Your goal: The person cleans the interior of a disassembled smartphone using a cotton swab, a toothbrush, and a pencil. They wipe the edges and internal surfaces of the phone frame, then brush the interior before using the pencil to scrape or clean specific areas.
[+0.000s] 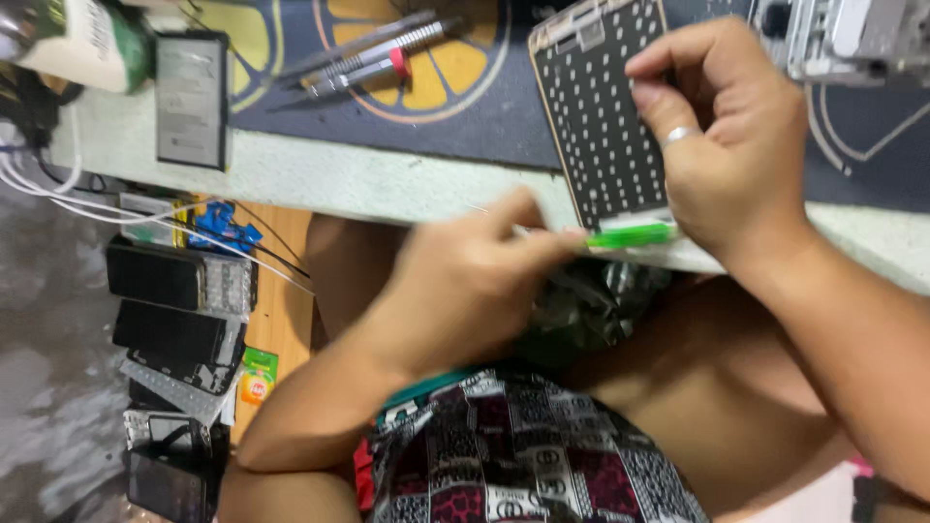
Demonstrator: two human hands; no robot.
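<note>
A: What does the right hand (717, 145) have?

B: It presses down on a dark panel (601, 116) dotted with small pale squares and edged in a gold frame. The thumb and fingers are curled on the panel's right side, clamping it to the surface (387, 179). A ring shows on one finger.

A: And the left hand (465, 281)?

B: Its grip is pinched shut on a thin tool with a bright green tip (630, 235). The tool's long axis runs left to right along the surface's front edge, and the green tip lies at the panel's near end, just under the right hand.

A: How does the panel lie?

B: Its long axis runs away from the person, tilted slightly, with the near end at the edge. The left hand is nearer that end.

A: Anything else around?

B: Tweezers and screwdrivers (373, 58) lie on a dark mat (484, 107) printed with a yellow citrus slice, and a grey flat battery (191, 97) sits to their left. Several phones (170, 310) lie lower down at the left.
</note>
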